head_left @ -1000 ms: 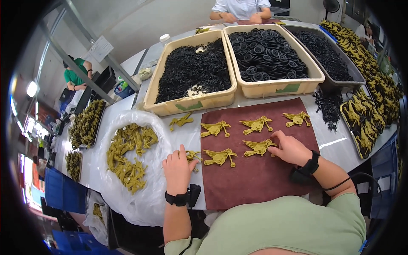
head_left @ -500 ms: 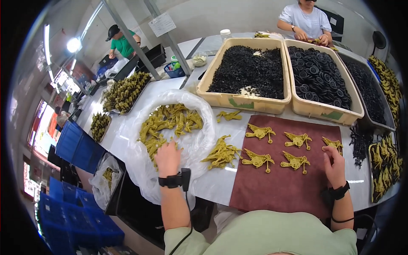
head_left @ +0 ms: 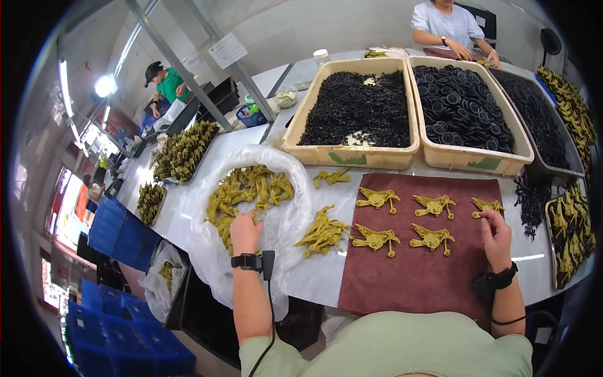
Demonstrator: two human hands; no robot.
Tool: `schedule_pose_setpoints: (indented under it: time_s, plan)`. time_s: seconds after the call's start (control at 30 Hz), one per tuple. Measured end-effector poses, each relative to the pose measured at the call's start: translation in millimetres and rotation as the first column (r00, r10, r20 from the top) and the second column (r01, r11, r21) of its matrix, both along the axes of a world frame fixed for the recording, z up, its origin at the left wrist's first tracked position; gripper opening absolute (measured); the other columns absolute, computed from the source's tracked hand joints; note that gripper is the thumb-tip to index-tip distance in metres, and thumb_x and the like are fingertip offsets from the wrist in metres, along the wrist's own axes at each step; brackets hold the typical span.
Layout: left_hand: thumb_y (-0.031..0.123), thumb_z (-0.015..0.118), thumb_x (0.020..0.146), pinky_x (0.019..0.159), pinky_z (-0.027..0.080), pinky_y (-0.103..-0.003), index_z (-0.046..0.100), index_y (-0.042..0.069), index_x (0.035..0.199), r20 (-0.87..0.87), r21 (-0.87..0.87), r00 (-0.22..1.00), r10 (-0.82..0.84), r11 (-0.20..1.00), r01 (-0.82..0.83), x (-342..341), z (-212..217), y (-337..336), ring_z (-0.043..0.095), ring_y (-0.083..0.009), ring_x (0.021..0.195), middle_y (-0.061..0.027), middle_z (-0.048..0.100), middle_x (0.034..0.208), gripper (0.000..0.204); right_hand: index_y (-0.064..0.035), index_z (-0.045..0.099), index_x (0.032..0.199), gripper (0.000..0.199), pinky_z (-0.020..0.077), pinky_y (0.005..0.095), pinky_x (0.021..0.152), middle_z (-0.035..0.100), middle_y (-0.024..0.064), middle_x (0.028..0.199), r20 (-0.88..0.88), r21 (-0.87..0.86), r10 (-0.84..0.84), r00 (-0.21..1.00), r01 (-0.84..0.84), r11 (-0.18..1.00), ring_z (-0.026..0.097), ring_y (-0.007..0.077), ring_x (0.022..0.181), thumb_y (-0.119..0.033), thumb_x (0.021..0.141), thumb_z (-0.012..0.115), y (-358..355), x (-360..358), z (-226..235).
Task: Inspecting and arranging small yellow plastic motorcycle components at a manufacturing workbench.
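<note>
My left hand (head_left: 246,234) reaches into a clear plastic bag (head_left: 300,188), its fingers curled among a heap of olive-yellow moulded plastic pieces (head_left: 264,182). Its fingertips are partly hidden by the pieces, so what they grip does not show. On the right, my right hand (head_left: 496,237) has bent fingers at the lower edge of an olive-yellow plastic piece (head_left: 486,206), thumb and forefinger close together on it. Several like pieces lie flat in two rows on a dark red cloth (head_left: 408,283). Between bag and cloth sits a loose pile of plastic pieces (head_left: 323,232).
Beyond the cloth stand a cream tub of small black parts (head_left: 358,107) and a cream tub of black rings (head_left: 461,110). A grey tub (head_left: 543,125) and a tray of olive and black pieces (head_left: 568,242) flank the right. A co-worker (head_left: 449,31) sits opposite; another stands far left.
The whole view has shifted slightly. My left hand's fingers have curled in further among the pieces in the bag. My right hand stays at the right-hand piece, its fingers a little more bent.
</note>
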State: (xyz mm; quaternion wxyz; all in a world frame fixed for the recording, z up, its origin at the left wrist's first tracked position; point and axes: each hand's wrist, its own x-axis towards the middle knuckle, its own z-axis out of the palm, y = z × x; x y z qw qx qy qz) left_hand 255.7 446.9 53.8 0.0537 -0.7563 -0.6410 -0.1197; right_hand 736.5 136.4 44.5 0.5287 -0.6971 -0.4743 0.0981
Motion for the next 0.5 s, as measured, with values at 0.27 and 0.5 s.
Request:
schedule_pose_setpoints:
  time_s: [0.27, 0.5]
  plan:
    - [0.031, 0.064, 0.083, 0.076, 0.049, -0.043, 0.063, 0.005, 0.111, 0.164, -0.123, 0.984, -0.07, 0.988, 0.091, 20.6, 21.8, 15.7, 0.063, -0.034, 0.088, -0.0186, 0.066, 0.096, 0.038, -0.0015, 0.061, 0.101, 0.013, 0.0324, 0.0192, 0.048, 0.048, -0.0048, 0.067, -0.039, 0.011, 0.006, 0.999, -0.006, 1.0, 0.04, 0.002, 0.054, -0.002, 0.092, 0.051, 1.2, 5.7, -8.5]
    - [0.03, 0.067, 0.078, 0.083, 0.049, -0.043, 0.054, -0.001, 0.112, 0.034, -0.221, 0.988, 0.152, 0.965, -0.141, 44.4, 8.2, 69.0, 0.059, -0.0405, 0.1, -0.0265, 0.062, 0.105, 0.048, -0.0001, 0.061, 0.099, 0.011, 0.0377, 0.0208, 0.053, 0.054, -0.0017, 0.07, -0.114, -0.016, -0.012, 0.993, 0.011, 1.0, 0.046, 0.0042, 0.06, -0.001, 0.09, 0.054, 0.8, 2.7, -1.0]
